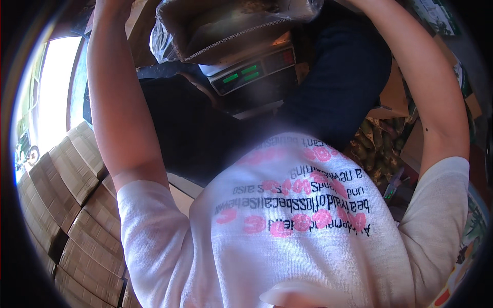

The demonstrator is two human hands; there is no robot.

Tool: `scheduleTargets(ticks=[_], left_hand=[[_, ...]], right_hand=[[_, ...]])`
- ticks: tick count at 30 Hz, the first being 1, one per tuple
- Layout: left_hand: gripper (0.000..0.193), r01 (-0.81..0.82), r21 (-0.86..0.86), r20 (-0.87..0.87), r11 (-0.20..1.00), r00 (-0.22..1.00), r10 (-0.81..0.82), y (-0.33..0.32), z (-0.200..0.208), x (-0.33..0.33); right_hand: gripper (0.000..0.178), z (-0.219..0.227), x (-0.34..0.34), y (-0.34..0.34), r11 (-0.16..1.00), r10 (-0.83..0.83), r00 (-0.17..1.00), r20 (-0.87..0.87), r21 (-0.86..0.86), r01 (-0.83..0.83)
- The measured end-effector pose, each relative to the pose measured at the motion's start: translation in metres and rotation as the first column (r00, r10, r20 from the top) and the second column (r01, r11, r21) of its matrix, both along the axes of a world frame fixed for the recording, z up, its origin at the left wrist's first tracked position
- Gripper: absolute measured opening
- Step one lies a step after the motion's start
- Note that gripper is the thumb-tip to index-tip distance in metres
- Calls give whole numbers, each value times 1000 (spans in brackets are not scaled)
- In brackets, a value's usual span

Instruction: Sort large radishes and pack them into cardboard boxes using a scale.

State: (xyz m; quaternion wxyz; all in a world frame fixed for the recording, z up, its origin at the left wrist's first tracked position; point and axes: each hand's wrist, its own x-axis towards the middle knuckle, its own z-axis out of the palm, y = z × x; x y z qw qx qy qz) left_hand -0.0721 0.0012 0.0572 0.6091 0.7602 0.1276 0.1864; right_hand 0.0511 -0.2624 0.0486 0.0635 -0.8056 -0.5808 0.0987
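Both hands run past top edge, so honestly can't tell what fingers are doing. Left forearm (120, 102) and right forearm (416, 51) reach up either side of open carton (213, 38), clear plastic liner (162, 43) poking over rim. Carton's up on scale (275, 66), green display lit. Tubers (382, 141) piled off right, stacked boxes (95, 241) left.
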Motion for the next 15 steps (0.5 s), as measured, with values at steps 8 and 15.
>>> scheduleTargets(ticks=[8, 15], left_hand=[[26, -56, -65, 59, 996, 996, 60, -14, 9, 2], [31, 115, -166, 5, 979, 993, -116, 58, -5, 11]], right_hand=[[38, -17, -8, 33, 982, -61, 997, -44, -181, 52], [75, -112, -27, 95, 892, 199, 977, -74, -400, -212]])
